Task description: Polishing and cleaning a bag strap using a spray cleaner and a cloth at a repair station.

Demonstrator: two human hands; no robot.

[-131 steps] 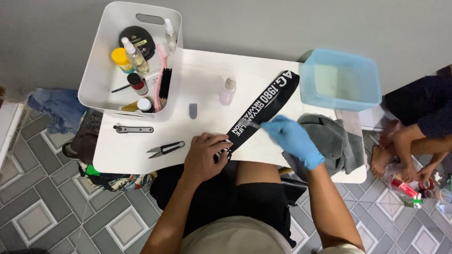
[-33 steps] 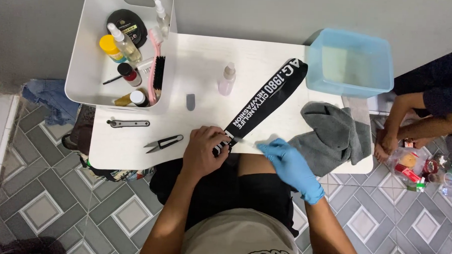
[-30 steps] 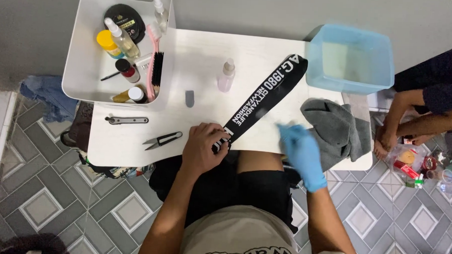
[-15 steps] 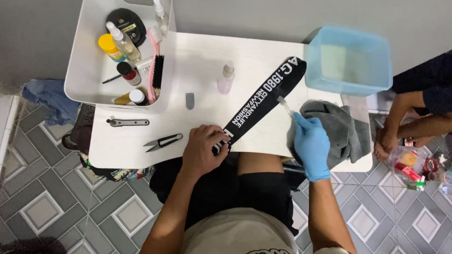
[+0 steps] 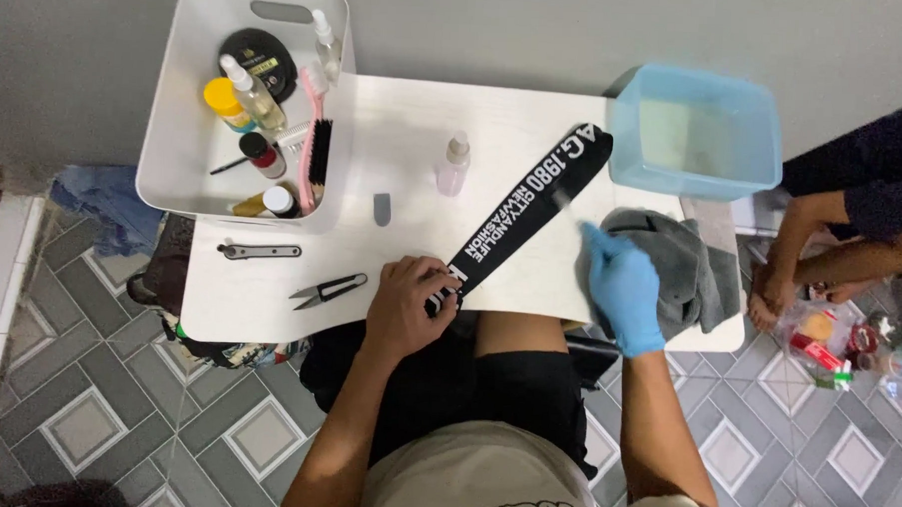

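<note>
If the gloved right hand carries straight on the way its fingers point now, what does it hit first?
The right hand points up and left across the white table. Its small tool already seems to touch the black printed strap, so the strap comes first; actual contact is hard to judge from overhead.

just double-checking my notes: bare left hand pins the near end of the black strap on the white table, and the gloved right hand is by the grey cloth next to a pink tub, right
Not quite: the tub is light blue, not pink, as the head view shows. The rest holds: the bare left hand pins the near end of the black strap on the white table, and the gloved right hand is by the grey cloth.
</note>
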